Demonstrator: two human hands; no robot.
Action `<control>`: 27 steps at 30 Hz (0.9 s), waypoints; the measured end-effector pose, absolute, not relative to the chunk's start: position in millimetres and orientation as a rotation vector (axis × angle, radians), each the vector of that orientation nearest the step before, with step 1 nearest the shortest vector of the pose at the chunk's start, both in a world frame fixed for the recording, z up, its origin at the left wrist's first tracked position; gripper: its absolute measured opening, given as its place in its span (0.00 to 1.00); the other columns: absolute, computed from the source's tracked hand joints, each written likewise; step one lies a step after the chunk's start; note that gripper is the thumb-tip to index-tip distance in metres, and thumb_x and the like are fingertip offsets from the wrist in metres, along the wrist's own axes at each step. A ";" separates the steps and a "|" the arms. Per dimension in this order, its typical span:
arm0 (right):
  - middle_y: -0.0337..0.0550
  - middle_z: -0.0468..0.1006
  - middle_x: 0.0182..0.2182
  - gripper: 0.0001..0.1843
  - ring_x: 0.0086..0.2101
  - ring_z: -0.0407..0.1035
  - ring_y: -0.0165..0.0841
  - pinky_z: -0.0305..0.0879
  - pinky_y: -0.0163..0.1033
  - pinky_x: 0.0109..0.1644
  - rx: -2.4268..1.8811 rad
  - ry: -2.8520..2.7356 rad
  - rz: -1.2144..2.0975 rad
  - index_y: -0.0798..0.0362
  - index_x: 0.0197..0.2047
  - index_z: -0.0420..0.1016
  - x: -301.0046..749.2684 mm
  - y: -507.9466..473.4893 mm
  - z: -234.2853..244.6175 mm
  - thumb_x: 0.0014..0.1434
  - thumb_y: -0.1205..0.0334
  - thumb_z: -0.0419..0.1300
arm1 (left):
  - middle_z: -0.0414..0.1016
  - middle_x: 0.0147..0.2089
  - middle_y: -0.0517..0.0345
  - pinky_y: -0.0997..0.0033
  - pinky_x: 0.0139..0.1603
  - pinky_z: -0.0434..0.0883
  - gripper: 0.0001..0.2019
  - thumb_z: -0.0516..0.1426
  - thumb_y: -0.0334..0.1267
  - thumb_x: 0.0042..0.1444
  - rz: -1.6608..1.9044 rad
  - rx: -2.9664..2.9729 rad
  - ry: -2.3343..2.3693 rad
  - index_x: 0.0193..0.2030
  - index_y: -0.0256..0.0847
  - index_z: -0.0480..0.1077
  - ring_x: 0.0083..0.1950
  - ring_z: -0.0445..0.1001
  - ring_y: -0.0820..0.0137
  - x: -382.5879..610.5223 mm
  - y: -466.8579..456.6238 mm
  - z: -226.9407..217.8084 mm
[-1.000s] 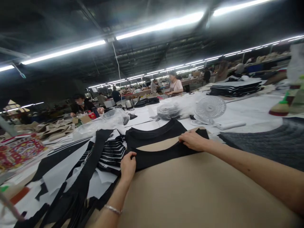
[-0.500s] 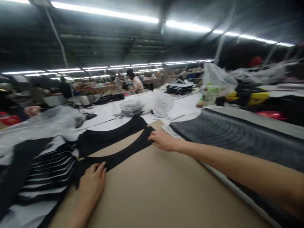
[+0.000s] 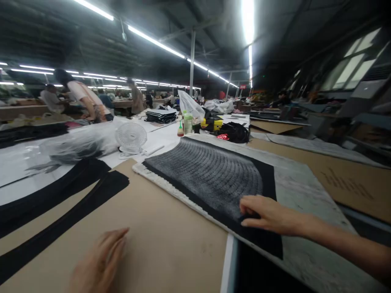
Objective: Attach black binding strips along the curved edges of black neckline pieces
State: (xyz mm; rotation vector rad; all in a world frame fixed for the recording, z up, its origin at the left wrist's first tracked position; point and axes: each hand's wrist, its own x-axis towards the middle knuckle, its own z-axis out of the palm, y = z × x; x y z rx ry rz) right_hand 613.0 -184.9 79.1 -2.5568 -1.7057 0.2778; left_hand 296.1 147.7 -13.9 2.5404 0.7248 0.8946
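Observation:
My left hand (image 3: 100, 260), blurred by motion, is over the tan board (image 3: 174, 228) with its fingers stretched out and nothing visible in them. Two curved black fabric pieces lie on that board to its left, the nearer piece (image 3: 70, 215) beside the farther piece (image 3: 58, 185). My right hand (image 3: 262, 213) is over the near right part of a fanned layer of overlapping black pieces (image 3: 207, 171) with a greyish, rippled surface. Its fingers are bent down, with a gap between thumb and forefinger. The fan rests on a pale, stained board (image 3: 299, 191).
Behind the boards stand a small white fan (image 3: 131, 136), a plastic-wrapped bundle (image 3: 76, 142), a green bottle (image 3: 187, 122) and a stack of dark pieces (image 3: 161, 116). A yellow box (image 3: 215, 123) sits farther right. A co-worker (image 3: 87, 97) leans over a table at the left.
The view has swung right. My right hand has left the nearer curved black piece and moved to the fanned pieces. My left hand has come off the curved piece too.

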 end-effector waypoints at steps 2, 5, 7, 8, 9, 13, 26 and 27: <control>0.42 0.73 0.38 0.15 0.37 0.68 0.39 0.62 0.43 0.39 -2.599 -1.610 0.232 0.51 0.39 0.68 604.4 -210.0 66.2 0.58 0.48 0.61 | 0.79 0.46 0.60 0.72 0.47 0.76 0.14 0.51 0.46 0.62 0.764 2.567 0.384 0.48 0.50 0.73 0.46 0.78 0.68 334.3 102.3 -5.1; 0.44 0.72 0.40 0.18 0.39 0.66 0.42 0.62 0.47 0.42 -2.604 -1.538 0.163 0.51 0.40 0.67 597.6 -226.8 55.9 0.55 0.47 0.63 | 0.77 0.52 0.55 0.70 0.52 0.74 0.17 0.48 0.37 0.63 0.606 2.595 0.104 0.55 0.45 0.70 0.52 0.76 0.68 379.7 36.2 8.7; 0.45 0.71 0.40 0.17 0.40 0.66 0.42 0.63 0.47 0.42 -2.567 -1.546 0.138 0.51 0.40 0.66 598.5 -230.8 54.4 0.55 0.49 0.64 | 0.72 0.59 0.51 0.63 0.59 0.71 0.22 0.47 0.31 0.60 0.514 2.644 -0.011 0.61 0.41 0.65 0.60 0.71 0.64 403.1 0.2 13.5; 0.45 0.71 0.39 0.16 0.40 0.66 0.42 0.63 0.46 0.42 -2.546 -1.561 0.139 0.51 0.40 0.67 600.1 -231.9 54.3 0.55 0.50 0.64 | 0.69 0.62 0.51 0.60 0.61 0.70 0.25 0.47 0.29 0.58 0.474 2.661 -0.023 0.64 0.40 0.62 0.63 0.67 0.63 413.1 -14.2 14.0; 0.44 0.71 0.38 0.14 0.40 0.66 0.42 0.63 0.46 0.41 -2.529 -1.578 0.144 0.51 0.39 0.67 601.9 -232.7 54.1 0.55 0.52 0.63 | 0.67 0.64 0.51 0.57 0.63 0.67 0.28 0.47 0.28 0.57 0.411 2.682 -0.059 0.66 0.39 0.58 0.67 0.62 0.61 422.1 -26.1 13.2; 0.44 0.73 0.35 0.04 0.37 0.69 0.40 0.63 0.43 0.39 -2.516 -1.701 0.121 0.52 0.37 0.67 608.9 -233.2 47.8 0.58 0.64 0.58 | 0.66 0.65 0.52 0.45 0.69 0.57 0.31 0.46 0.27 0.58 0.303 2.728 -0.162 0.70 0.35 0.50 0.72 0.50 0.57 445.7 -51.4 2.3; 0.35 0.68 0.20 0.06 0.23 0.62 0.29 0.54 0.35 0.28 -2.141 -1.364 0.363 0.52 0.26 0.65 651.6 -245.9 51.6 0.55 0.63 0.53 | 0.67 0.63 0.58 0.51 0.64 0.61 0.25 0.48 0.34 0.64 0.330 2.707 0.093 0.67 0.48 0.57 0.66 0.59 0.58 448.9 -74.0 5.5; 0.35 0.67 0.20 0.07 0.23 0.63 0.29 0.55 0.35 0.28 -2.114 -1.274 0.378 0.52 0.27 0.65 661.1 -251.4 53.9 0.55 0.61 0.54 | 0.68 0.62 0.59 0.52 0.63 0.61 0.24 0.49 0.35 0.64 0.352 2.707 0.117 0.66 0.51 0.59 0.64 0.60 0.58 450.4 -77.0 6.3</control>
